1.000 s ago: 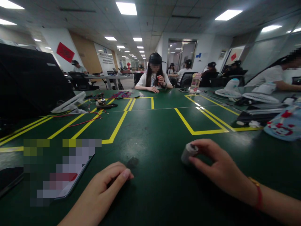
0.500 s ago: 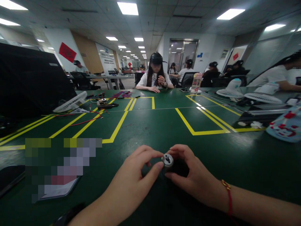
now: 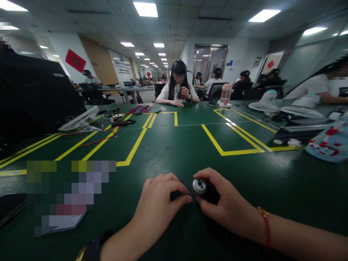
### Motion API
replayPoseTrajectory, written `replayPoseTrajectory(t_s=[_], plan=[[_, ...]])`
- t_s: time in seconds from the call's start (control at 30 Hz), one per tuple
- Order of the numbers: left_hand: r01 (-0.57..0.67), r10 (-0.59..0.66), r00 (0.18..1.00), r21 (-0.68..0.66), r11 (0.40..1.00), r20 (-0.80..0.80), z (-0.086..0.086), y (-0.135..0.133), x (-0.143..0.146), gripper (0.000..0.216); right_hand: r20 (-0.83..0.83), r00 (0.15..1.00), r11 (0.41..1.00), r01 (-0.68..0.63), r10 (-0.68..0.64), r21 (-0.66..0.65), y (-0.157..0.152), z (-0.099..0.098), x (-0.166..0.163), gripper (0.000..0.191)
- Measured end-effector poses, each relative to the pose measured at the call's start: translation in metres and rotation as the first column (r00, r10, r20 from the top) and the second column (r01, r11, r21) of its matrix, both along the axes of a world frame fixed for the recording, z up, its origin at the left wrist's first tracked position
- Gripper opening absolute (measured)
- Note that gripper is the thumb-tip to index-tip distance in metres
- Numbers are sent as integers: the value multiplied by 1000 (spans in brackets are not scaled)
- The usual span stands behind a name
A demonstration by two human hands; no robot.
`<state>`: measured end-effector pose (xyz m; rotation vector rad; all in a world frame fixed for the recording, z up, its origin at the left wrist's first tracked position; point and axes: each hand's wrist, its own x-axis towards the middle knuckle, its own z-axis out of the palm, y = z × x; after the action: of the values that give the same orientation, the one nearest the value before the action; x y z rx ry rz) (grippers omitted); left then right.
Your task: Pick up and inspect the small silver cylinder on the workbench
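A small silver cylinder, like a little motor point(image 3: 199, 186), sits between both my hands just above the green table point(image 3: 179, 145). My right hand point(image 3: 227, 206) wraps round its body, thumb and forefinger closed on it; a red cord circles that wrist. My left hand point(image 3: 160, 203) is pinched shut right beside the cylinder's left end, fingertips touching or nearly touching it. What the left fingers hold is too small and dark to make out.
A phone point(image 3: 65, 214) lies at the left front, a black case point(image 3: 35, 94) and white fan point(image 3: 81, 119) with red wires further left. Yellow tape point(image 3: 217, 145) marks boxes. Fans, a bottle point(image 3: 225, 96) and a patterned pouch point(image 3: 328, 143) stand right. People sit opposite.
My right hand carried the cylinder from the right to the middle. My left hand lifted from the table, met it and closed into a tighter pinch at its left end.
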<state>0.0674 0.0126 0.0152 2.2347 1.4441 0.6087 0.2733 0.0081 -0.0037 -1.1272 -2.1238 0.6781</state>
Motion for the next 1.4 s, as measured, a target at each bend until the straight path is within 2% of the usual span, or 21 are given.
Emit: replayPoseTrajectory(t_s=[0.13,0.2,0.27,0.37,0.47,0.53,0.57,0.67,0.73,0.77,0.8,0.87,0.9,0.93,1.0,1.07,1.1,1.2,1.27,1.3,1.4], plan=[[1,-1,1000,-1,1000,-4,-6,0,6,6,18,1000,1000,25,-25,-14,-1,3,1,37],[-3,3,1000,-13,1000,16,-4,-1,0,12,38,994,994,106,-106,13,2,6,11,38],[-17,19,998,-45,999,62,-1,-4,-14,16,62,967,967,244,-248,70,9,8,34,40],[-44,59,989,-115,992,136,2,-11,-43,15,133,855,859,475,-502,190,21,8,94,47],[-92,124,976,-175,980,179,0,-17,-68,18,216,652,685,662,-727,306,29,4,168,48],[-129,173,965,-215,968,198,-3,-18,-76,20,291,534,607,720,-794,335,29,1,209,47],[-144,192,960,-227,963,205,-5,-19,-78,20,336,493,592,731,-803,341,28,0,224,48],[-156,209,955,-240,958,212,-8,-19,-77,22,415,352,532,693,-839,486,24,2,235,62],[-141,194,958,-244,959,209,-9,-19,-75,22,364,329,490,567,-872,662,20,5,212,75],[-135,187,960,-245,960,206,-10,-19,-75,23,349,390,511,480,-852,713,18,7,192,75],[-131,183,962,-245,961,202,-10,-19,-74,23,361,495,573,391,-791,720,15,9,167,71],[-129,178,965,-241,962,194,-11,-19,-74,24,435,743,784,190,-509,591,10,10,110,51],[-127,173,967,-238,963,187,-11,-19,-75,24,467,810,876,113,-355,469,7,10,81,46],[-122,166,970,-233,965,179,-11,-19,-75,24,469,855,933,46,-222,358,5,10,53,43],[-107,145,976,-226,968,163,-11,-18,-77,25,445,895,978,-76,-18,192,3,9,10,29],[-103,141,977,-226,969,159,-10,-18,-78,25,405,912,986,-119,62,118,5,10,-8,21],[-105,145,976,-228,968,164,-10,-18,-78,25,386,921,988,-101,48,118,8,11,-6,21],[-112,158,970,-239,964,185,-11,-19,-78,25,344,924,959,73,-169,274,19,19,37,22],[-106,156,969,-249,963,189,-12,-20,-78,26,344,861,871,200,-376,449,26,26,87,24],[-104,154,970,-251,962,189,-12,-20,-77,26,363,801,819,254,-477,515,28,29,115,25],[-101,149,972,-245,964,184,-14,-20,-77,25,383,560,661,461,-734,592,32,30,197,29]])
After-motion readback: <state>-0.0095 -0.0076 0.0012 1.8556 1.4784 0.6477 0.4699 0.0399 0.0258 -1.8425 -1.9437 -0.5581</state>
